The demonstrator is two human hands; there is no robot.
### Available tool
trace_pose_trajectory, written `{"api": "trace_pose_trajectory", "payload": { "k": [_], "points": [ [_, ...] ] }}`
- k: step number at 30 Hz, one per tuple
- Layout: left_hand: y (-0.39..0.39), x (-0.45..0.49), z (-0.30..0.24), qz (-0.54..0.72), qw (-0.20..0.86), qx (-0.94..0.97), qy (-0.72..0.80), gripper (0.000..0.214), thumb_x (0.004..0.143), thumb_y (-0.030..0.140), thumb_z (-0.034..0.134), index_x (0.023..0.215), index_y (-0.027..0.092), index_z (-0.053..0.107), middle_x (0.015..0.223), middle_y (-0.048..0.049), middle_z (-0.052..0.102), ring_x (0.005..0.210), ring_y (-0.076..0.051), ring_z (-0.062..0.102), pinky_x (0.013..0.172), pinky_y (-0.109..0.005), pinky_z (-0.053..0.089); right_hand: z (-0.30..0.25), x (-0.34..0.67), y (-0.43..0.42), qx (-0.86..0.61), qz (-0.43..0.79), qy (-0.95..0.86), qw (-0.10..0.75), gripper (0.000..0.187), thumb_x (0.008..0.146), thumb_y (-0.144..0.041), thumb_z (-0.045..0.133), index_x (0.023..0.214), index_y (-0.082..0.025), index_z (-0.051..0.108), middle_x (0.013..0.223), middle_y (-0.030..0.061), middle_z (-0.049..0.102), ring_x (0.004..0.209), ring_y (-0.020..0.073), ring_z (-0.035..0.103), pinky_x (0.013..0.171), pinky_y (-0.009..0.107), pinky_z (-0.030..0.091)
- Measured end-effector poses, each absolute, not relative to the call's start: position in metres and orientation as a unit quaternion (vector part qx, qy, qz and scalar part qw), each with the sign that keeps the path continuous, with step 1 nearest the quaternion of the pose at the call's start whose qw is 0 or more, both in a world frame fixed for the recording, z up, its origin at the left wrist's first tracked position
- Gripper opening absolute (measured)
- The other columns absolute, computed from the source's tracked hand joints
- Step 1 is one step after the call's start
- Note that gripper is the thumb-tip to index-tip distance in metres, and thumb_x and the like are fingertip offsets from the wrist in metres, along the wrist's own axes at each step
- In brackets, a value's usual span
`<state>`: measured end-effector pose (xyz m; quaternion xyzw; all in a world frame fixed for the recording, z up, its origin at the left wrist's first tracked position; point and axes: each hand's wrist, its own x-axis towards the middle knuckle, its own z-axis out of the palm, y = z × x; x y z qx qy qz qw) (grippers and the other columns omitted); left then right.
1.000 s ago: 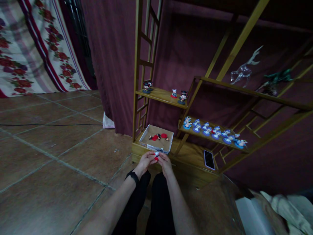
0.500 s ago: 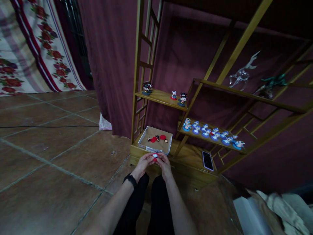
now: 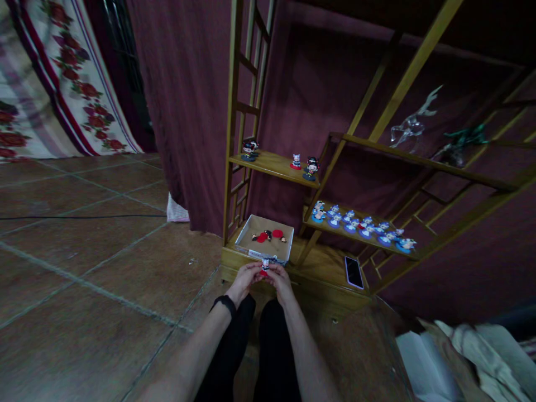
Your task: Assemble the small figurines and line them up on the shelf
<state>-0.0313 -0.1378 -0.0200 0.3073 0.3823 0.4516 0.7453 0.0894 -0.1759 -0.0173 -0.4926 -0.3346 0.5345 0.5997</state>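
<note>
A small figurine (image 3: 265, 266) with a white head and a red base is held upright between my two hands, in front of the shelf unit. My left hand (image 3: 246, 281) pinches it from the left, and my right hand (image 3: 280, 278) grips it from the right. Just beyond my fingers lies a shallow cardboard box (image 3: 240, 241) with several red and black figurine pieces (image 3: 268, 234) in it. A similar white figurine on a red base (image 3: 296, 162) stands on the upper left shelf (image 3: 274, 166), between dark-haired figurines (image 3: 310, 168).
Rows of blue and white figurines (image 3: 352, 224) fill the middle shelf. A phone (image 3: 354, 272) lies on the bottom board at right. Higher up stand a clear glass animal (image 3: 412, 125) and a green ornament (image 3: 464, 137). A white box (image 3: 425, 363) and cloth are on the floor at lower right.
The figurine in my hands has turned from head-on toward me to upright, so its body now shows. Both hands stay at nearly the same place; the view has shifted slightly.
</note>
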Motion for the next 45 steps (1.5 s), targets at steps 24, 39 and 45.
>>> {"api": "trace_pose_trajectory", "payload": {
  "k": [24, 39, 45],
  "points": [
    [-0.139, -0.030, -0.019, 0.432, 0.767, 0.301, 0.367, 0.021, 0.064, 0.013, 0.067, 0.085, 0.010, 0.064, 0.070, -0.0070, 0.068, 0.057, -0.011, 0.062, 0.058, -0.020, 0.050, -0.021, 0.096, -0.175, -0.499, 0.542, -0.324, 0.593, 0.026, 0.061, -0.035, 0.065, 0.082, -0.020, 0.063, 0.076, 0.0007, 0.067, 0.063, 0.0123, 0.060, 0.060, 0.025, 0.046],
    [-0.140, -0.022, -0.022, 0.464, 0.724, 0.330, 0.390, 0.030, 0.057, 0.010, 0.072, 0.086, 0.010, 0.065, 0.069, -0.0059, 0.067, 0.052, -0.008, 0.059, 0.051, -0.017, 0.046, -0.020, 0.097, -0.173, -0.489, 0.560, -0.328, 0.583, 0.029, 0.058, -0.031, 0.067, 0.084, -0.021, 0.059, 0.081, 0.0003, 0.065, 0.065, 0.0125, 0.060, 0.061, 0.025, 0.046],
    [-0.144, -0.021, -0.019, 0.471, 0.721, 0.341, 0.377, 0.039, 0.056, 0.011, 0.074, 0.093, 0.013, 0.064, 0.069, -0.0037, 0.067, 0.057, -0.009, 0.061, 0.056, -0.018, 0.047, -0.019, 0.099, -0.174, -0.478, 0.536, -0.335, 0.610, 0.028, 0.057, -0.024, 0.065, 0.084, -0.020, 0.059, 0.081, 0.0004, 0.065, 0.069, 0.0135, 0.058, 0.062, 0.025, 0.045]
  ]
}}
